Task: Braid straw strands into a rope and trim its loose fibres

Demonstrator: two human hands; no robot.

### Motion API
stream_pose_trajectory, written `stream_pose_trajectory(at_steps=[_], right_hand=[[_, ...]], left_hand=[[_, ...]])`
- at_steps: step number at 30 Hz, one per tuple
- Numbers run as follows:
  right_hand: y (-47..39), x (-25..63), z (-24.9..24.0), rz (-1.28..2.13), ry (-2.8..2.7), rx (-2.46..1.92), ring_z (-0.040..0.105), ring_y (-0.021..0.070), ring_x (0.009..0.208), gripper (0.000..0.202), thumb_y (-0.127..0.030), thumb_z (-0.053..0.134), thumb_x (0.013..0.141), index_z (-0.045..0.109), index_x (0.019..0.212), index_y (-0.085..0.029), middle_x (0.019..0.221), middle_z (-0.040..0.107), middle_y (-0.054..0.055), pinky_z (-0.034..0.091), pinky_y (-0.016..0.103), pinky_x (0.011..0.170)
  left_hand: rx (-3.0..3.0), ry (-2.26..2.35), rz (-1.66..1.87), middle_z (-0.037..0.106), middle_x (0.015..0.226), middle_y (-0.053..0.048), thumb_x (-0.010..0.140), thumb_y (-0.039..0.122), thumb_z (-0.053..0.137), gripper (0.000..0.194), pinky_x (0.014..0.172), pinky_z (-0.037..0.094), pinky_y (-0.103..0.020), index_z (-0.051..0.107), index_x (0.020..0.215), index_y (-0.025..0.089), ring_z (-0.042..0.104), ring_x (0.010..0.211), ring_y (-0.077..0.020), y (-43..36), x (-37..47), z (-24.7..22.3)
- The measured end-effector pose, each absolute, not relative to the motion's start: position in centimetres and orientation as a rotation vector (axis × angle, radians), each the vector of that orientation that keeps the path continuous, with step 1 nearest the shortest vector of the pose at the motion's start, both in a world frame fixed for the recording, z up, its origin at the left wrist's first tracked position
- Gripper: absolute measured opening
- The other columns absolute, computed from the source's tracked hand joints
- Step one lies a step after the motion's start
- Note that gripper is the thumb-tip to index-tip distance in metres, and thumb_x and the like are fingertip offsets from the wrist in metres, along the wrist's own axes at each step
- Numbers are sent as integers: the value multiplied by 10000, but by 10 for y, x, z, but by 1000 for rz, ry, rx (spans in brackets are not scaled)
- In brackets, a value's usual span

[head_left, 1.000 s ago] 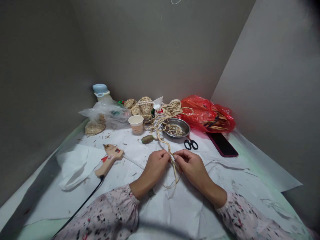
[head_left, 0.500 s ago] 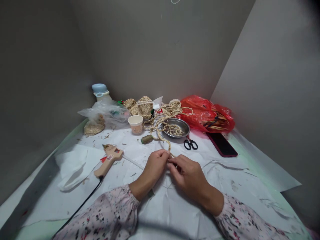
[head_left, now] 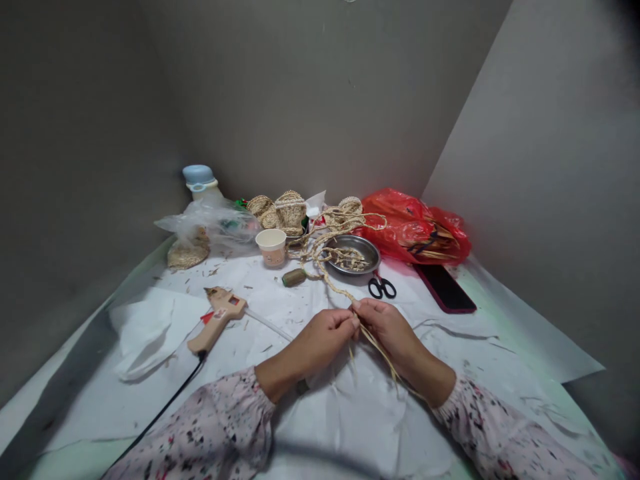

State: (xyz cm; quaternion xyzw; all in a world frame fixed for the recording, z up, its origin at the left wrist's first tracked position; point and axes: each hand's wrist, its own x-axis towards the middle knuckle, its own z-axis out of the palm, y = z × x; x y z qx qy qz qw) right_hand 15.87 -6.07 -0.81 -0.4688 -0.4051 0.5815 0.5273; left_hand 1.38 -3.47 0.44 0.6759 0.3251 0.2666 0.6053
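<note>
While both hands meet over the near middle of the white paper [head_left: 365, 413], we see the braided cord [head_left: 339, 291] run from them to the far side, looping by and over the steel bowl [head_left: 367, 248]. Left hand [head_left: 327, 340]: fingers curled, thumb and index pinched together at the loose strands [head_left: 376, 347] just below the braid's end. Right hand [head_left: 387, 328]: thumb and index pinched on the cord where braid turns to strands, other fingers curled, hand nearly closed. Fingertips of both sit close together; we cannot tell if they touch. Strands trail toward the near right, under the right palm. Scissors [head_left: 382, 288] lie just beyond the right hand, near the bowl; phone [head_left: 445, 288] farther right. Glue gun [head_left: 217, 320] lies left of the left hand, paper cup [head_left: 271, 248] beyond it.
</note>
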Motion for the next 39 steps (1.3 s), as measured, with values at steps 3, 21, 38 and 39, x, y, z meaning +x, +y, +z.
stream_pose_trajectory(at_steps=[3, 21, 38, 39], right_hand=[[-60, 160, -6, 1409, -985, -1067, 471, 113, 571, 309, -445, 659, 783, 606, 668, -164, 599, 573, -15, 360, 251, 597], [-60, 161, -9, 1043, -1303, -1374, 490, 121, 568, 177, -323, 609, 775, 694, 770, -167, 620, 602, -13, 356, 241, 530], [-61, 161, -12, 1014, -1198, -1371, 452, 116, 531, 225, -402, 620, 795, 643, 774, -179, 577, 536, -40, 341, 245, 508], [-61, 160, -12, 1019, -1186, -1367, 447, 114, 524, 228, -406, 621, 796, 642, 781, -179, 567, 528, -44, 339, 244, 506]], left_hand=[[1524, 793, 635, 387, 539, 53, 821, 382, 483, 278, 524, 292, -218, 506, 633, 179, 332, 530, -101, -35, 14, 6], [1891, 1023, 668, 538, 647, 11, 864, 323, 394, 267, 635, 344, -256, 525, 677, 186, 493, 667, -160, -28, 7, -1], [2157, 1184, 667, 607, 640, -17, 913, 283, 385, 306, 580, 294, -255, 617, 737, 190, 513, 589, -153, -46, 12, 3], [2153, 1172, 666, 618, 644, -21, 913, 287, 389, 310, 579, 295, -256, 630, 744, 190, 516, 587, -155, -47, 12, 2]])
